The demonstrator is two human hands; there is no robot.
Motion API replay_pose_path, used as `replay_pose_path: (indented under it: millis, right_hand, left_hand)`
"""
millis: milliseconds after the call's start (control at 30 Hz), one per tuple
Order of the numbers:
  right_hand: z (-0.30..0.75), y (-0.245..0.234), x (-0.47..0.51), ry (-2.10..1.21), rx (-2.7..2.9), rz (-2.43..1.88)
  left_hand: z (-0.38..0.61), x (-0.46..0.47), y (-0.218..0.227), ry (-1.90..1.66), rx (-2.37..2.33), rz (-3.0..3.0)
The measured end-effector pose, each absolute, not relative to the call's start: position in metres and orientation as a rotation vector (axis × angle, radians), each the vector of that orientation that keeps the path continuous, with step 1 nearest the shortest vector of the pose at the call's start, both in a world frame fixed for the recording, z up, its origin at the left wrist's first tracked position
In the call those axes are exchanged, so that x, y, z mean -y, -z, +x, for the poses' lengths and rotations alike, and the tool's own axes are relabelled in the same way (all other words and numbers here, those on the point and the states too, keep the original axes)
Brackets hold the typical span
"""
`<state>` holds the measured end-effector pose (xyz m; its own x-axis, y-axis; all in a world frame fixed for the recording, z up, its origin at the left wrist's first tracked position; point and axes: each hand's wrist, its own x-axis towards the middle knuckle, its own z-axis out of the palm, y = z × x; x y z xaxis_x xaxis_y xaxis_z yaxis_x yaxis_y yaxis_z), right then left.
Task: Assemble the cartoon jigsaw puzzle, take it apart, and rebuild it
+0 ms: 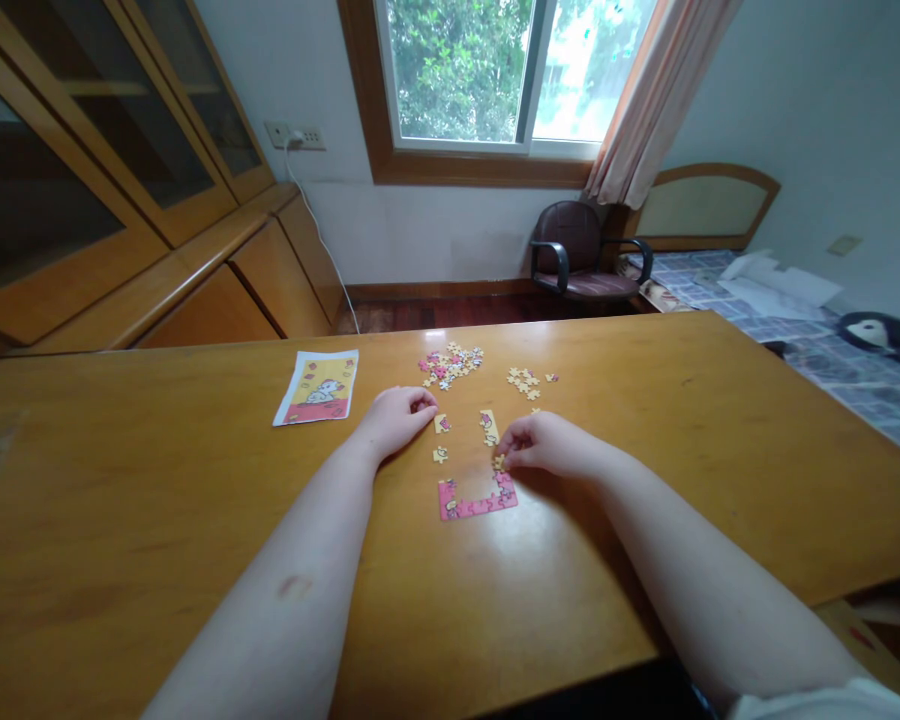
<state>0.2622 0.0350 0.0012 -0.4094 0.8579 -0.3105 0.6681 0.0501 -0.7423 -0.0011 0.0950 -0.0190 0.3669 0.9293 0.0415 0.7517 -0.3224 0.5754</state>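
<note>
My right hand (540, 445) pinches a small yellow jigsaw piece (499, 463) at its fingertips, just above the right end of a partly built pink puzzle border (477, 499). My left hand (397, 420) rests on the wooden table (142, 480) with curled fingers, and nothing shows in them. Just beyond it lies a loose heap of pink and yellow pieces (450, 366). A smaller yellow cluster (523, 381) sits farther right. A short joined yellow strip (489, 427) and two single pieces (440, 438) lie between my hands.
A printed puzzle picture (316, 387) lies left of my hands. The table's far edge runs ahead, with a wooden cabinet (120, 190) at the left. A dark office chair (585, 255) stands under the window, and a bed (810, 340) with papers lies to the right.
</note>
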Motion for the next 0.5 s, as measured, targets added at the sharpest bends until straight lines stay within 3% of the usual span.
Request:
replay_pose_path:
  millis: [500]
  right_hand:
    - [0.2602, -0.0007, -0.0357, -1.251, 2.126, -1.6]
  left_hand:
    - [-0.0002, -0.094, 0.0174, -0.498, -1.466, 2.169]
